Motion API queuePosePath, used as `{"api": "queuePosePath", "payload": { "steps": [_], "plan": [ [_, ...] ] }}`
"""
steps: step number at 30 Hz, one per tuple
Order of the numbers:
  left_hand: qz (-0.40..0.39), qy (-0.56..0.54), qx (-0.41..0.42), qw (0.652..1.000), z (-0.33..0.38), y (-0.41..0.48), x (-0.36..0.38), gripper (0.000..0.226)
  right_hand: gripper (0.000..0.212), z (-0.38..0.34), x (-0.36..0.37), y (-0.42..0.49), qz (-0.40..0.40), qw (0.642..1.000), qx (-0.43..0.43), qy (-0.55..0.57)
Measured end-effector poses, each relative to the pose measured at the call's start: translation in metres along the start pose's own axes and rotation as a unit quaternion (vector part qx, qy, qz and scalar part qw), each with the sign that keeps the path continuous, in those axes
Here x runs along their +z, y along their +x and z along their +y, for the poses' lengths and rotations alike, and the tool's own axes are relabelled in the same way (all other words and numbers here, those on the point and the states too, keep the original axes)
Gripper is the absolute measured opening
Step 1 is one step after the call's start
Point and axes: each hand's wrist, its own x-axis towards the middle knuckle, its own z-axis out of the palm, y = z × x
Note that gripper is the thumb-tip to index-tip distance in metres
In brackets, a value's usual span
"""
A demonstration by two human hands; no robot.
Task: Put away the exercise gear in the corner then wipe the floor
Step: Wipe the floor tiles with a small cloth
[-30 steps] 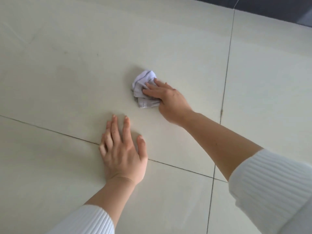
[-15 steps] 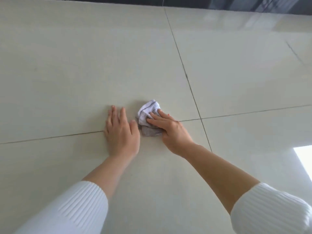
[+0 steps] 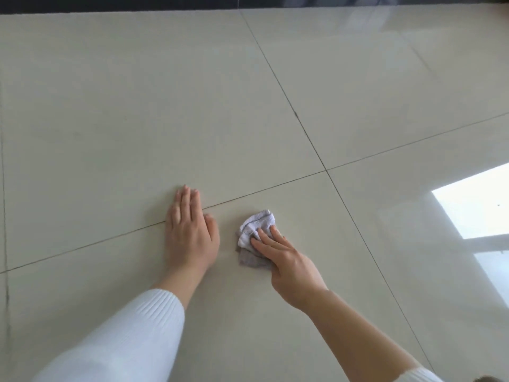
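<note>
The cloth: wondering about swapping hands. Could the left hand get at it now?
Probably yes: the left hand lies flat beside the cloth, only bare floor between; the right hand covers part.

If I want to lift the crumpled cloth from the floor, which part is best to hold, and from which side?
Pinch the raised white folds at the far end of the cloth, coming from above. That end is bunched and stands up from the floor, while the grey near end lies flatter, partly under the right hand.

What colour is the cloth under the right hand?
Pale lilac-white cloth, greyer underneath; head view.
</note>
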Motion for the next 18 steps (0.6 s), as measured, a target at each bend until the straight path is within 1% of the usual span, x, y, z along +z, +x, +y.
{"api": "queuePosePath", "payload": {
  "steps": [2,4,6,8,13,15,18],
  "plan": [
    [0.001,-0.004,0.002,1.0,-0.001,0.0,0.0,0.057,0.077,-0.001,0.001,-0.002,-0.014,0.999,-0.014,-0.027],
    [0.004,-0.005,0.002,1.0,-0.001,0.0,0.0,0.057,0.082,0.005,-0.004,0.002,-0.029,0.996,-0.041,-0.069],
    [0.01,-0.004,0.0,1.0,-0.001,0.0,0.001,0.056,0.086,0.016,-0.013,0.015,-0.017,0.994,-0.047,-0.096],
    [0.015,-0.002,-0.006,1.0,0.0,0.0,0.002,0.057,0.088,0.028,-0.024,0.038,0.012,0.994,-0.028,-0.103],
    [0.025,0.001,-0.013,1.0,0.002,-0.001,0.003,0.056,0.083,0.037,-0.047,0.114,0.074,0.992,0.051,-0.09],
    [0.019,0.009,-0.02,1.0,0.002,-0.001,0.004,0.057,0.084,0.036,-0.057,0.144,0.076,0.99,0.069,-0.097],
    [0.019,0.013,-0.027,0.999,0.004,0.001,0.003,0.058,0.083,0.033,-0.071,0.183,0.072,0.989,0.073,-0.111]
  ]
}}
